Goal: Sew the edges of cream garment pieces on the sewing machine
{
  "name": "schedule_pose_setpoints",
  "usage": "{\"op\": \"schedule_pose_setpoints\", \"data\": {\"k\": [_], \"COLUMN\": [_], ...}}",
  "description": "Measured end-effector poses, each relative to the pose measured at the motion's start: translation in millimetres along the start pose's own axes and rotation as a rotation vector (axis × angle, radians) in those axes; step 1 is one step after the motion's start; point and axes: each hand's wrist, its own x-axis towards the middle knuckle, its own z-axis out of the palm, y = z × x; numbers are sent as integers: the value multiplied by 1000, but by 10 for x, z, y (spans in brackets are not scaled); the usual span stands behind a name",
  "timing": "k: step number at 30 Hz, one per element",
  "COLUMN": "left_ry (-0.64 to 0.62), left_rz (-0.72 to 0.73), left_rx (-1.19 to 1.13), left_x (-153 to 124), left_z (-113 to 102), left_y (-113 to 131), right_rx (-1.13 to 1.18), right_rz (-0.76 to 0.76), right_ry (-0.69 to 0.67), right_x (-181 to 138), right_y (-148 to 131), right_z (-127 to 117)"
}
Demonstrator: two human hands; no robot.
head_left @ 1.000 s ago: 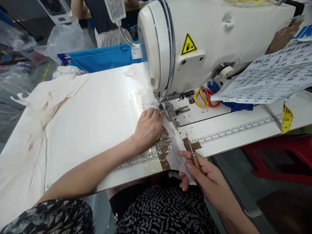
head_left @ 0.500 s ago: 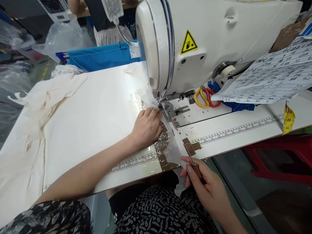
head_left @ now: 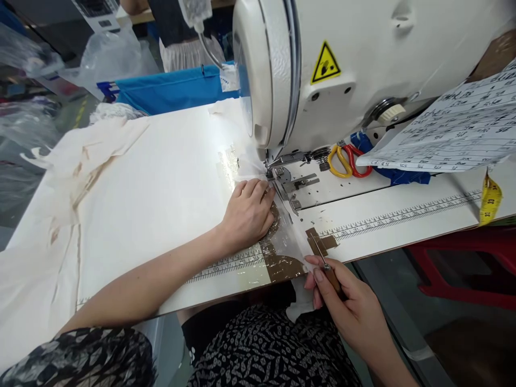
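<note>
A strip of thin white fabric (head_left: pixel 293 236) runs from the presser foot (head_left: pixel 271 173) of a white sewing machine (head_left: pixel 363 48) down over the table's front edge. My left hand (head_left: pixel 249 212) lies on it just in front of the foot, fingers curled and pressed together at the cloth; the fingertips are partly hidden. At the front edge, my right hand (head_left: pixel 342 301) pinches the strip between thumb and fingers. That same hand also holds an awl (head_left: pixel 331 279) by its wooden handle, its metal spike pointing up and away. The strip's loose end hangs below the edge.
Yellow-and-red-handled scissors (head_left: pixel 350 161) lie beside the machine bed, near a written paper sheet (head_left: pixel 451 129) and a yellow tape measure (head_left: pixel 490 200). Cream fabric pieces (head_left: pixel 92 166) cover the table's left side. Behind are a blue cloth bin (head_left: pixel 173 90) and a person (head_left: pixel 173 27).
The view has shifted slightly, so the machine and table appear farther right. Both hands keep their holds, the left still close to the presser foot.
</note>
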Motion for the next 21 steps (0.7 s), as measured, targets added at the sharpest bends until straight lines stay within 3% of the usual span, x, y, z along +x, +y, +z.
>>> {"op": "schedule_pose_setpoints", "data": {"k": [14, 21], "left_ry": [-9, 7], "left_rz": [29, 8], "left_rx": [-10, -42], "left_x": [-26, 4], "left_z": [16, 36], "left_y": [37, 7], "right_rx": [-79, -241], "right_rz": [-32, -264], "right_ry": [-7, 8], "right_x": [41, -6], "right_y": [-29, -129], "right_z": [-10, -136]}}
